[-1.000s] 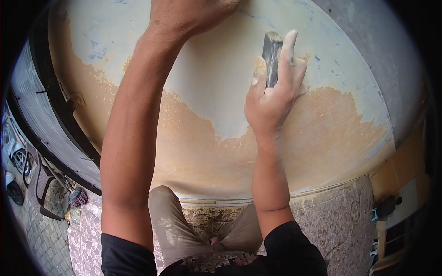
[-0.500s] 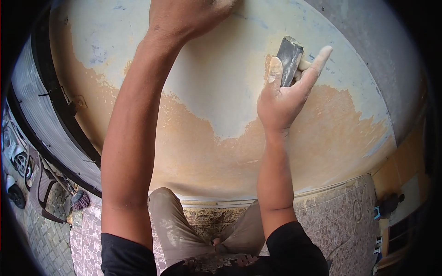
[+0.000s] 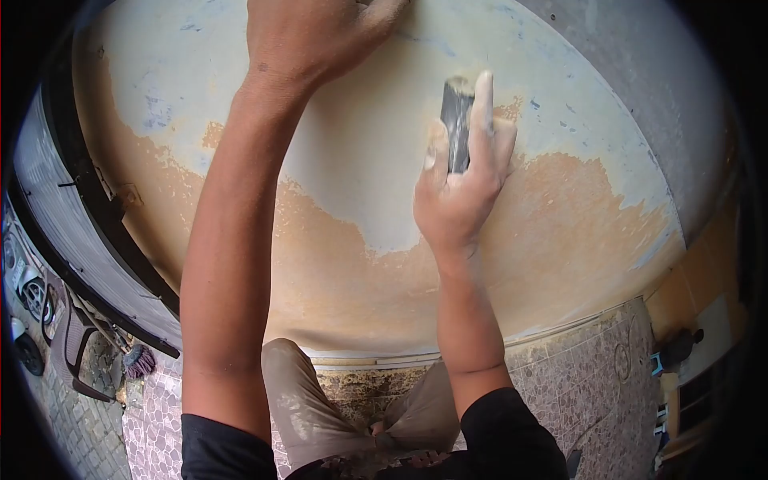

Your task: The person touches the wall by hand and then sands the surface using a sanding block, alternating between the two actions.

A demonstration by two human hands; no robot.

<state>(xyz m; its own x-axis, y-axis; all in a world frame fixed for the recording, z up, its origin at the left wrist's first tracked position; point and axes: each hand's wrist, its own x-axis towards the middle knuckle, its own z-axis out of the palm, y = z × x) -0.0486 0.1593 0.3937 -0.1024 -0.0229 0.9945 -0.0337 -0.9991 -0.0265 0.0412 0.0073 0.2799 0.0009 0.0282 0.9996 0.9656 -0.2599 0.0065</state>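
A dark, dusty block (image 3: pixel 457 132) is held against the wall by my right hand (image 3: pixel 460 176). The thumb lies on its left side and the other fingers, coated in pale dust, on its right. Around it the wall (image 3: pixel 352 144) shows a whitish patch above an orange-tan area with a ragged edge. My left hand (image 3: pixel 320 36) is at the top of the view, close to the whitish patch. Its fingers are mostly cut off by the frame's top edge, so what they hold, if anything, is hidden.
Patterned tiles (image 3: pixel 576 392) run along the wall's foot. At the left are a dark curved frame (image 3: pixel 104 192), a grey chair (image 3: pixel 74 344), a mop head (image 3: pixel 138 362) and part of a wheeled vehicle (image 3: pixel 32 292). A grey surface (image 3: pixel 640 88) borders the wall at upper right.
My right hand has moved left and slightly down with the block, and its raised finger now lies closer along the block. My left hand has shifted slightly left.
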